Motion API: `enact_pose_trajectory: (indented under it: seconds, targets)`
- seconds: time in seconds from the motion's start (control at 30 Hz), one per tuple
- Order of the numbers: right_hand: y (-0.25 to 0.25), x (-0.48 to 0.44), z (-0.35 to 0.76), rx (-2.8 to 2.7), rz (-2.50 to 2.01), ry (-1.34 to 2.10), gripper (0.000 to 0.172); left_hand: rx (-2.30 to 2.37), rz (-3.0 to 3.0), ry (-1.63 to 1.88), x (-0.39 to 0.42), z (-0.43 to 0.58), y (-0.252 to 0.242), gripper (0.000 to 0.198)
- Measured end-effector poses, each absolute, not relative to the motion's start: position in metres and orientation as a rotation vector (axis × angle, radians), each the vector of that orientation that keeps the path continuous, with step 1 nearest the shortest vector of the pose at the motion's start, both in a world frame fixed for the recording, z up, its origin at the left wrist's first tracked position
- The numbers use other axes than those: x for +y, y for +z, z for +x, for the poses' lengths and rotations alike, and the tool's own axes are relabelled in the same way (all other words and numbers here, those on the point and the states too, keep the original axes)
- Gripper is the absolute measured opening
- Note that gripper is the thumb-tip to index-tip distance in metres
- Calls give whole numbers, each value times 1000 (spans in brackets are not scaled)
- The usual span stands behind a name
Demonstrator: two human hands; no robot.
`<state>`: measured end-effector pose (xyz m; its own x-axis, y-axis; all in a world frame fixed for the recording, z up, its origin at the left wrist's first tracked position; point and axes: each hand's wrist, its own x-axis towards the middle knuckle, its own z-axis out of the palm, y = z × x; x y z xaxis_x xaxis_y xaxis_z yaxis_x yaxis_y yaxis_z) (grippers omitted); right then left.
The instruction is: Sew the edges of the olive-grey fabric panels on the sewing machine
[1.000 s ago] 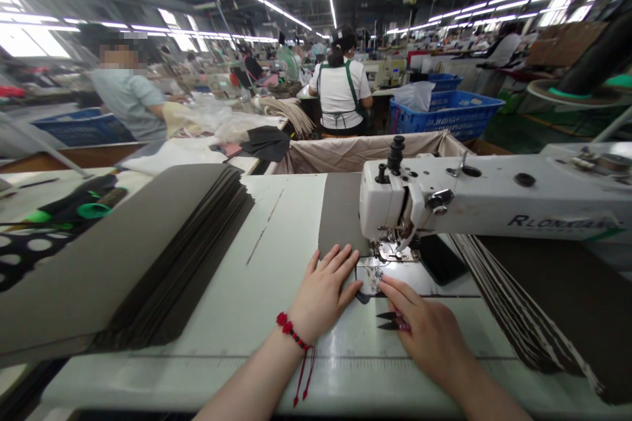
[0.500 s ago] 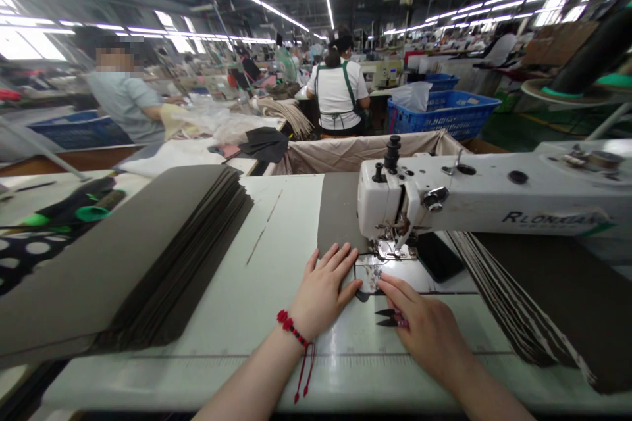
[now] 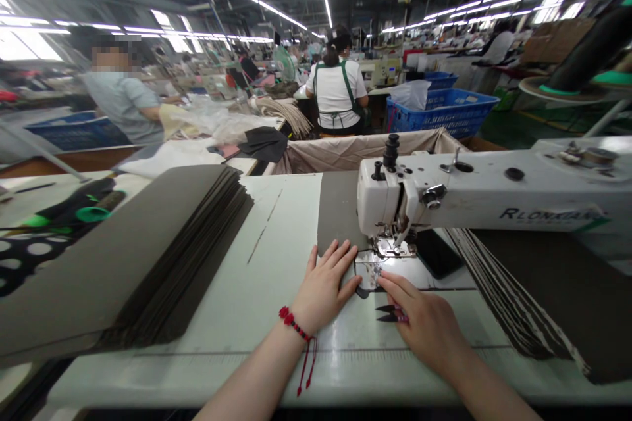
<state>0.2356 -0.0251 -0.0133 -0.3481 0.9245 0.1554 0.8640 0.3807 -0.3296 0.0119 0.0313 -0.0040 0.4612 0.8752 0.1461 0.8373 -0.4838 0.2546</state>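
Note:
My left hand [image 3: 326, 286] lies flat with fingers spread, its fingertips on the near end of a dark grey panel [image 3: 340, 204]. That panel runs back along the left of the sewing machine's head [image 3: 380, 200]. In my right hand [image 3: 427, 322] is a pair of thread snips [image 3: 392, 313], blades pointing left. The thumb and forefinger of that hand reach the shiny metal plate [image 3: 368, 270] in front of the presser foot [image 3: 395, 248]. Whether they also pinch a thread there is too small to tell.
A thick stack of grey panels [image 3: 162, 230] sits on the left of the table. Under the machine arm [image 3: 513, 187] lie a black phone [image 3: 438, 254] and more stacked panels [image 3: 553, 289]. Thread cones [image 3: 93, 207] stand far left. Two co-workers sit beyond.
Both hands stay in nearly the same place, and the snips are still held. The view has shifted very slightly.

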Motion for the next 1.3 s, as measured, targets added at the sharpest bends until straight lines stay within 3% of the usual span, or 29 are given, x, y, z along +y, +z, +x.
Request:
enact_pose_trajectory:
  seconds: [0.53, 0.77, 1.03, 1.23, 1.3]
  targets:
    - [-3, -28, 232, -2307, -1557, 234, 58, 1531, 2592, 437, 29, 15, -5, 51]
    - [0, -32, 232, -2299, -1573, 203, 57, 1862, 2483, 504, 28, 7, 19, 44]
    - [14, -40, 236, -2287, -1597, 252, 56, 1831, 2489, 288, 4, -63, 10, 46]
    - [26, -82, 266, -1867, -1748, 439, 25, 1528, 2497, 205, -45, -111, 14, 61]
    - [23, -101, 275, -1742, -1782, 585, 23, 1386, 2476, 211, -50, -108, 16, 60]
